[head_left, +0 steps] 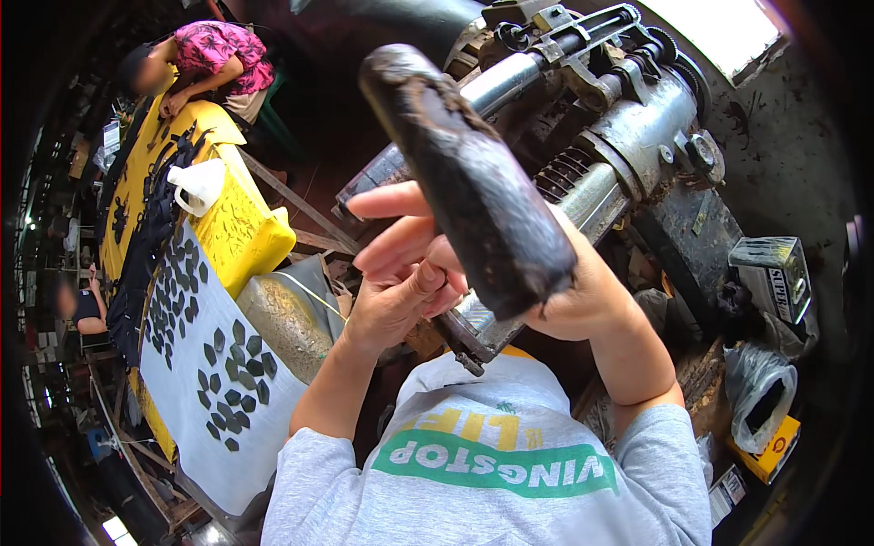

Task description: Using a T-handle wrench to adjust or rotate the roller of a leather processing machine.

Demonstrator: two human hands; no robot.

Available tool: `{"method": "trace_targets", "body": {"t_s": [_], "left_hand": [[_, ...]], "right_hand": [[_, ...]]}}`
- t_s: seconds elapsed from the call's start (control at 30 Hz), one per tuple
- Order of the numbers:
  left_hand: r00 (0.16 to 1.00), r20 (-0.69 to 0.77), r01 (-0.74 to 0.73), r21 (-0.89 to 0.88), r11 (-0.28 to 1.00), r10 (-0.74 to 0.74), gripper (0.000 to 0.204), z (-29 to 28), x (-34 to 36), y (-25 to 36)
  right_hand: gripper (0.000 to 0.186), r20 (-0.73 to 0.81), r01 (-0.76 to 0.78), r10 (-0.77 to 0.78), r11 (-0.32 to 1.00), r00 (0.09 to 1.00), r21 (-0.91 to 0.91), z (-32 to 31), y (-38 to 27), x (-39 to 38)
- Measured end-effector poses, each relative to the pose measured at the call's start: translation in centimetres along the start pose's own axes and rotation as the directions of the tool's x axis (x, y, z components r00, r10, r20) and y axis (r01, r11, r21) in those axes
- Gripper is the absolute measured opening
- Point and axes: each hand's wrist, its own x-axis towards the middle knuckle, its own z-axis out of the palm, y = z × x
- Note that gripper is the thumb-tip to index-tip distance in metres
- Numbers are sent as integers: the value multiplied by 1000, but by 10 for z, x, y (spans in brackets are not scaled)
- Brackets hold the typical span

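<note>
My right hand (pixel 564 305) grips a long, dark, worn bar with rounded ends (pixel 482 182), raised at a slant and hiding some of my fingers. My left hand (pixel 401 273) is just left of it, open with upper fingers apart and loosely bent; its thumb lies by my right fingertips, partly behind the bar. Behind both hands stands a greasy metal machine (pixel 637 127) with cylinders, gears and a spring. Its lower arm ends below my hands, near my shirt.
At left, a yellow-covered table (pixel 246 246) carries dark straps, a white jug (pixel 196 182) and a sheet with several dark cut pieces (pixel 168 400). Two other people (pixel 214 59) (pixel 86 305) are beside it. A metal can (pixel 765 278), plastic bag (pixel 756 391) and yellow box (pixel 774 450) sit at right.
</note>
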Motion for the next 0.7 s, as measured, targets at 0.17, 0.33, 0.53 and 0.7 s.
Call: {"method": "trace_targets", "body": {"t_s": [0.17, 0.33, 0.53, 0.7], "left_hand": [[999, 36, 12, 215, 977, -21, 58, 4, 6, 7], [999, 24, -25, 185, 982, 21, 53, 7, 4, 6], [998, -60, -17, 119, 993, 24, 26, 13, 6, 3], [998, 6, 63, 90, 994, -64, 25, 4, 10, 5]], "right_hand": [[14, -55, 163, -181, 957, 982, -239, -4, -5, -9], [12, -171, 119, -165, 961, 971, -249, 5, -3, -9], [12, -262, 155, -223, 954, 939, -255, 3, 5, -6], [14, -252, 228, -292, 940, 923, -253, 4, 8, -7]]}}
